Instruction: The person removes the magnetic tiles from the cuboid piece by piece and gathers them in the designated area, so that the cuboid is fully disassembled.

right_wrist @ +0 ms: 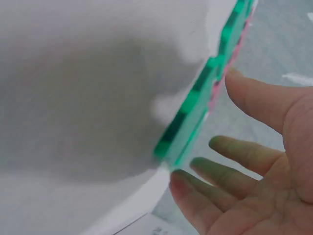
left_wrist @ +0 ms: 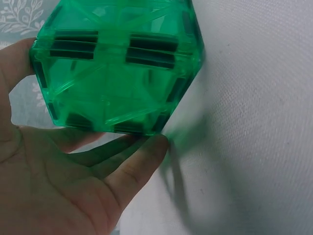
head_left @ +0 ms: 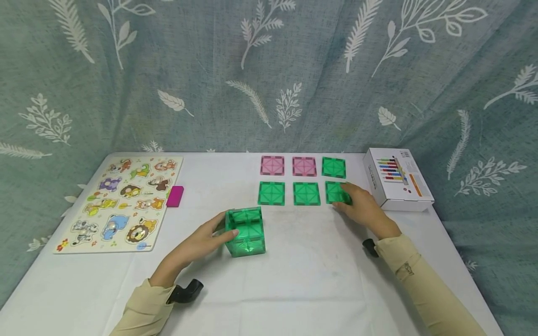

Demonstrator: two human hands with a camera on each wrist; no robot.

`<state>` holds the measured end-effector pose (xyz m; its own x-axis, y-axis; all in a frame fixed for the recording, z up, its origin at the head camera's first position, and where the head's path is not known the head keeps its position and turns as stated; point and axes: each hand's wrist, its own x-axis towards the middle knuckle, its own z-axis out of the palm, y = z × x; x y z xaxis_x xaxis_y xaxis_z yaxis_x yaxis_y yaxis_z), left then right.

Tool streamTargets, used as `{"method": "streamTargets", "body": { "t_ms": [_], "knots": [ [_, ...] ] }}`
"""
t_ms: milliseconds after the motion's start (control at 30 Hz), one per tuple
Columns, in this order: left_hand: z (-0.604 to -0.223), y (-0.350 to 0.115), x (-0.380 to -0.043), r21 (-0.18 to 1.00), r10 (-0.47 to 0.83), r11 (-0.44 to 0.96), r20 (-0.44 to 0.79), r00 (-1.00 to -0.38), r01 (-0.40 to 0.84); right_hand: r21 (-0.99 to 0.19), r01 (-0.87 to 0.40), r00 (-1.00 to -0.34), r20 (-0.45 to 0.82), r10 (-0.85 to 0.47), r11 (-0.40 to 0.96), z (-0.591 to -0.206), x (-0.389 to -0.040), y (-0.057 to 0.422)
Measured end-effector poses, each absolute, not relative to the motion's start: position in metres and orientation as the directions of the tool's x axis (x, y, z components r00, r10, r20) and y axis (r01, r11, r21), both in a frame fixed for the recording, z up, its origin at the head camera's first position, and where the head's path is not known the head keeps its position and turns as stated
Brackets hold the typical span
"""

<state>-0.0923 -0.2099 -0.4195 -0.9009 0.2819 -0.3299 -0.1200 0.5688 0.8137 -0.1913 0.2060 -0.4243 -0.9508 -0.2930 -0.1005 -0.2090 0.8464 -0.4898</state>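
My left hand [head_left: 206, 242] holds a green see-through box of magnetic tiles [head_left: 247, 245], thumb on the near side and the other fingers round its left. In the left wrist view the box [left_wrist: 112, 83] shows dark magnet strips along its joined edges, and the fingers [left_wrist: 139, 171] lie against its lower edge. My right hand [head_left: 363, 210] is over the right end of the front row, thumb and fingers spread about a green square tile [head_left: 335, 192]. From the right wrist, the spread fingertips [right_wrist: 183, 183] are right at the edge of that tile [right_wrist: 188, 117].
Beside that tile lie two green tiles [head_left: 306, 193]; behind are two pink tiles [head_left: 272, 165] and a green tile [head_left: 334, 167]. At right stands a white box [head_left: 399, 204] with an abacus picture. An animal puzzle board [head_left: 98, 186] and a magenta block [head_left: 174, 196] lie left.
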Motion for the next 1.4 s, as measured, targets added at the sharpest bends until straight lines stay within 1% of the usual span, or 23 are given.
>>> {"method": "streamTargets", "body": {
  "t_ms": [133, 267, 433, 533, 667, 800, 867, 1033, 1233, 1400],
  "knots": [
    [-0.419, -0.211, -0.093, 0.809, 0.29, 0.581, -0.3, -0.909, -0.081, -0.508, -0.225, -0.946, -0.091, -0.311, 0.831, -0.416, -0.186, 0.193],
    [-0.419, -0.212, -0.093, 0.812, 0.318, 0.583, -0.27, -0.909, -0.037, -0.537, -0.288, -0.924, -0.063, -0.378, 0.793, -0.412, -0.175, 0.171],
    [-0.419, -0.213, -0.092, 0.828, 0.341, 0.56, -0.269, -0.901, -0.036, -0.564, -0.37, -0.873, -0.062, -0.484, 0.738, -0.408, -0.161, 0.14],
    [-0.419, -0.213, -0.091, 0.839, 0.342, 0.541, -0.284, -0.896, -0.059, -0.591, -0.405, -0.835, -0.072, -0.545, 0.698, -0.407, -0.154, 0.124],
    [-0.417, -0.214, -0.09, 0.84, 0.35, 0.539, -0.294, -0.889, -0.065, -0.648, -0.414, -0.794, -0.087, -0.601, 0.64, -0.407, -0.147, 0.107],
    [-0.416, -0.216, -0.09, 0.838, 0.368, 0.544, -0.282, -0.886, -0.04, -0.7, -0.392, -0.77, -0.105, -0.629, 0.597, -0.407, -0.143, 0.089],
    [-0.416, -0.217, -0.09, 0.843, 0.385, 0.538, -0.275, -0.881, -0.028, -0.71, -0.398, -0.753, -0.108, -0.649, 0.581, -0.407, -0.141, 0.08],
    [-0.417, -0.219, -0.089, 0.855, 0.413, 0.516, -0.289, -0.864, -0.039, -0.724, -0.436, -0.718, -0.079, -0.692, 0.535, -0.408, -0.137, 0.056],
    [-0.417, -0.22, -0.09, 0.866, 0.462, 0.499, -0.287, -0.839, -0.021, -0.737, -0.45, -0.705, -0.055, -0.707, 0.505, -0.41, -0.133, 0.033],
    [-0.414, -0.221, -0.089, 0.864, 0.465, 0.502, -0.299, -0.833, -0.03, -0.729, -0.455, -0.707, -0.054, -0.705, 0.512, -0.411, -0.129, 0.02]
  ]
}}
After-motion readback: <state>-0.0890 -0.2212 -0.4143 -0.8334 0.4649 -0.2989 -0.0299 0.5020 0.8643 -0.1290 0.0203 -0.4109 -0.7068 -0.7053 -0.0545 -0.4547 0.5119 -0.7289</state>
